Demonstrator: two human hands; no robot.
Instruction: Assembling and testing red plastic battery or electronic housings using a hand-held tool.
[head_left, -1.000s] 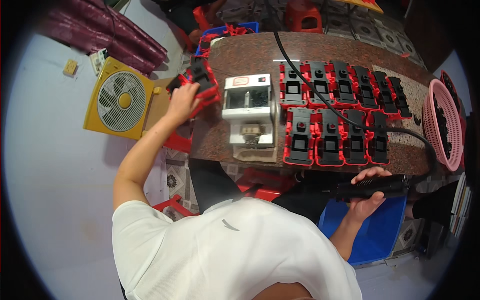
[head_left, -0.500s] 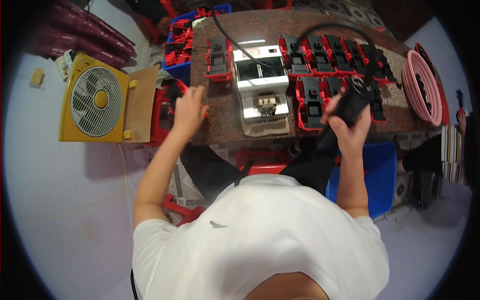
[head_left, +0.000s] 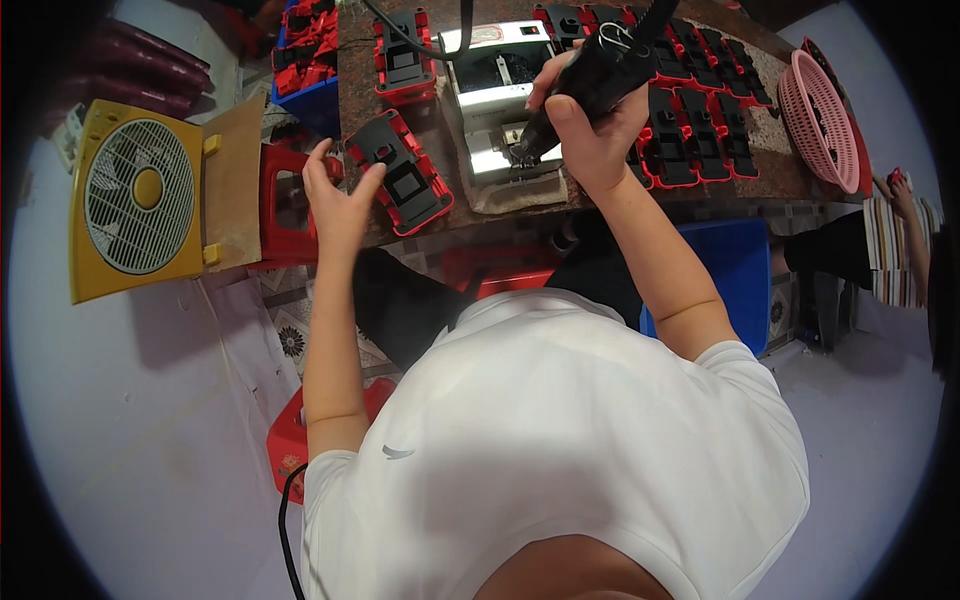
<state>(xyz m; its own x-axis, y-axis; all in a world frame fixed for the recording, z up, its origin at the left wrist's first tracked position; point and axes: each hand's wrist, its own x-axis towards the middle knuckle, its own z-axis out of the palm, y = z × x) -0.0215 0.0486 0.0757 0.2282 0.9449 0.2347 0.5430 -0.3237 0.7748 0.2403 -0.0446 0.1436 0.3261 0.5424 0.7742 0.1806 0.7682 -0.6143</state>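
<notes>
My right hand (head_left: 603,145) is wrapped round a black electric screwdriver (head_left: 605,72), which hangs from a thick cable. Its lower end points down at the front of a white screw feeder (head_left: 490,80); whether the tip touches there is too small to tell. Just left of the feeder, a red and black plastic housing (head_left: 408,185) lies at a slant near the table's front edge. Beside that housing's left side is my left hand (head_left: 335,205), thumb and fingers apart, with nothing in it.
More red and black housings (head_left: 700,135) stand in rows right of the feeder, and another housing (head_left: 404,55) behind on the left. A blue crate (head_left: 308,100) holds red parts. There are a pink basket (head_left: 820,125), a yellow fan (head_left: 140,190) and another person's arm (head_left: 905,210) at far right.
The screwdriver has moved left in my right hand, from over the rows of housings to the feeder. A housing now lies before the feeder, and my left hand is apart from it.
</notes>
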